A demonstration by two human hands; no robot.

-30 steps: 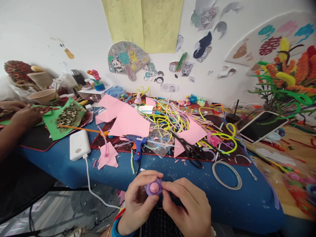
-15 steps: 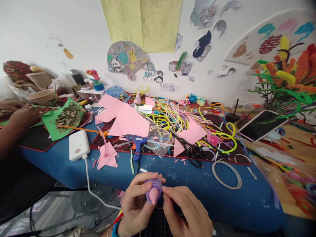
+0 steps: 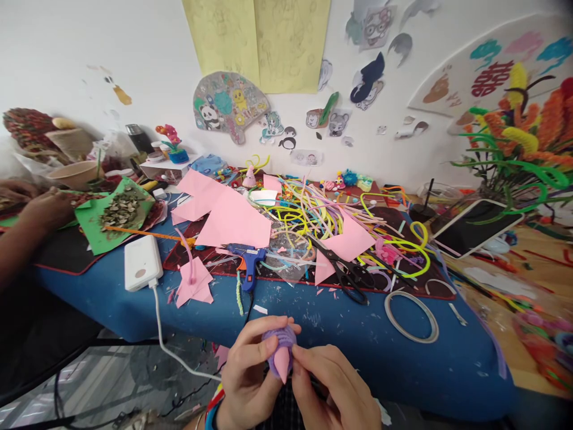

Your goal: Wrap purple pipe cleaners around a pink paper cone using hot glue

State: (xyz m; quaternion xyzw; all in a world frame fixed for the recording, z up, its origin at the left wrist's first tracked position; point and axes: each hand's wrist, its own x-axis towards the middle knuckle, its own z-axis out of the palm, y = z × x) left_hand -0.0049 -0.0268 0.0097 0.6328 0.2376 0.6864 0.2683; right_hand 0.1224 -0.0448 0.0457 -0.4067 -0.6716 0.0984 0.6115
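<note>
Near the front edge of the table, my left hand [image 3: 251, 365] wraps its fingers around a pink cone [image 3: 282, 362] ringed by coils of purple pipe cleaner [image 3: 278, 335]. The cone's tip points down toward me. At the right side of the coils, the thumb and forefinger of my right hand [image 3: 332, 382] are pinched together on the edge of the purple pipe cleaner. My left fingers cover part of the coils. Beyond my hands lie a blue hot glue gun [image 3: 251, 267], black scissors [image 3: 348, 276] and sheets of pink foam or paper [image 3: 235, 220].
A white power bank [image 3: 142, 263] with a cable stands left, near a co-worker's hand [image 3: 45, 209] and a green sheet [image 3: 89, 215] of dried bits. Yellow and pink pipe cleaners [image 3: 308, 209] pile up behind. A tape ring [image 3: 410, 316] and a tablet [image 3: 478, 227] are on the right.
Both my hands have lowered slightly with the wrapped cone, and more of its pink tip shows. The right hand's pinch stays at the coils' right side.
</note>
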